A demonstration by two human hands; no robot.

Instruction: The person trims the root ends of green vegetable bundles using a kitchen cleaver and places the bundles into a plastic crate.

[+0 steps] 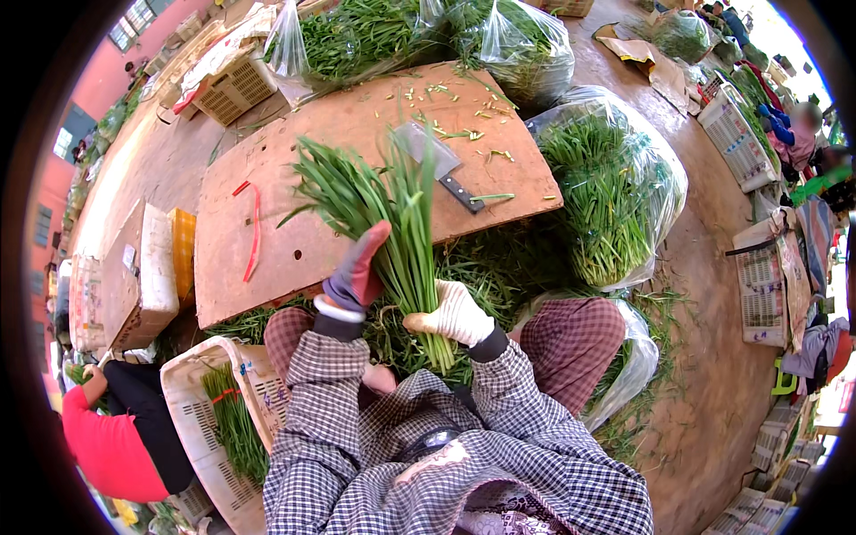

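My right hand point(461, 314), in a white knit glove, grips a bunch of long green leafy stalks, probably garlic chives point(411, 247), near their pale lower ends. The leaves fan upward over the near edge of a wooden board point(281, 160). My left hand point(361, 267), in a purple and pink glove, stands upright against the left side of the bunch, its fingers extended and not wrapped around it. Just beyond the leaves, a cleaver point(461, 194) with a black handle lies on the board. A red tie strip point(254, 231) lies farther left.
Cut stem pieces point(478, 124) litter the board's far part. Clear plastic bags of greens point(602, 194) stand behind and right of it. A white plastic crate point(194, 394) holding a tied bunch point(234, 421) sits at my left, near a person in red point(114, 448). Loose greens point(481, 267) lie below the board.
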